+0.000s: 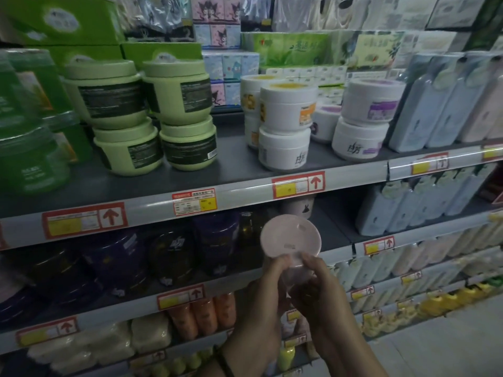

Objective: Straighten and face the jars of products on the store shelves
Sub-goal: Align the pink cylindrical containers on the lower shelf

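Pink jar (290,238): held clear of the racking just below the front rail of the grey upper shelf (239,161), lid toward the viewer, left hand (268,284) and right hand (319,287) close together, both gripping its base. Risk, judged: a slip from this two-handed fingertip hold, or knocking the dark purple jars (174,251) under that shelf on return. Setting: dim store aisle; green jars (141,115) and white jars (285,126) stacked on that shelf.
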Demonstrator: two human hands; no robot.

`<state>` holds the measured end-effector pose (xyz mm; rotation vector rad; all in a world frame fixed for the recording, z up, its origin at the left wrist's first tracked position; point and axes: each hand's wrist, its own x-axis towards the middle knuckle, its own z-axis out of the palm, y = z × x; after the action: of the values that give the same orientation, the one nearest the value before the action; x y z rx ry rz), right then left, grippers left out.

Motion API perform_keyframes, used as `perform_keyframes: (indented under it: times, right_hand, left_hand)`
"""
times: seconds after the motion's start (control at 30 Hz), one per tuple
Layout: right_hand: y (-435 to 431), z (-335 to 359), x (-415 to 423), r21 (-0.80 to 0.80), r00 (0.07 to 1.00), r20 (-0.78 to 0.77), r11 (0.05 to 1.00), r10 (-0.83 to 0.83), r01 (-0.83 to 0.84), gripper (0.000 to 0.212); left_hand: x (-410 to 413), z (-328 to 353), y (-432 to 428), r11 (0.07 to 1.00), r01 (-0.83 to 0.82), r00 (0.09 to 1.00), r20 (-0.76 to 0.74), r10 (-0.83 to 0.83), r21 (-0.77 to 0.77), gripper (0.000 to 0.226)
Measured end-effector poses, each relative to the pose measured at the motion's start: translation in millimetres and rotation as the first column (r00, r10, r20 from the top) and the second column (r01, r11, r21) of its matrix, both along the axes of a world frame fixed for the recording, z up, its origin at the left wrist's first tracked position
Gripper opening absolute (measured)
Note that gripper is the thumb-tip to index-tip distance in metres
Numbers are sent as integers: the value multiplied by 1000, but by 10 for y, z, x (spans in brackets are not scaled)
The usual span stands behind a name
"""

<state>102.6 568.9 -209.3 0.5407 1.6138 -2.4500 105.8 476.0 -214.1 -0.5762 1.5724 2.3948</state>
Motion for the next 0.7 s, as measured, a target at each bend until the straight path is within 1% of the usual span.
perform_keyframes:
  times: [0.03,0.07,0.17,0.2,0.23,0.3,0.37,0.43,0.47,0.5,0.57,0.63,0.67,0.7]
  right_hand:
    - [57,-12,-50,8,1000,7,1000,-5,5,33]
    - [123,-38,-110,18,1000,10,1000,-9,9,33]
    - [307,-105,-294,65,999,30,998,-25,23,45]
    - [369,-138,-361,80,999,38,996,-30,27,47]
    - [422,-155,-421,93,998,46,995,-38,34,50]
    - [520,-196,-537,117,997,59,992,-54,47,57]
    - [598,-242,-644,124,997,46,991,-63,57,59]
    - [666,-267,-741,140,997,35,988,-72,67,60]
    - [698,-287,-797,148,996,31,986,-80,74,63]
    - [731,-304,-842,150,996,32,986,-82,77,66]
    - [790,-328,-927,166,997,26,984,-72,67,68]
    - [826,-355,-996,179,996,32,981,-85,78,78]
    - [844,-375,-1030,181,995,34,980,-90,82,80]
    - [861,-378,-1055,180,995,34,980,-90,83,78]
  left_hand:
    - [-58,17,62,1000,3,1000,0,-3,4,42]
    - [-112,-21,118,1000,13,1000,-3,-13,15,42]
    - [-269,-27,312,998,9,1000,14,-10,69,32]
    - [-327,-69,370,995,-2,1000,24,0,95,32]
    - [-385,-90,435,996,-24,999,32,21,91,37]
    - [-536,-189,545,998,-55,998,39,54,44,60]
    - [-648,-264,653,994,-105,993,52,104,29,80]
    - [-770,-354,745,992,-123,990,68,120,38,97]
    - [-838,-401,776,989,-142,988,73,139,45,102]
    - [-886,-408,811,988,-147,986,83,144,39,101]
    - [-994,-451,850,990,-137,989,63,134,44,91]
    - [-1039,-405,889,991,-123,992,35,122,53,74]
    - [-1064,-389,911,992,-118,992,49,116,42,63]
    - [-1101,-400,935,994,-89,995,59,86,66,53]
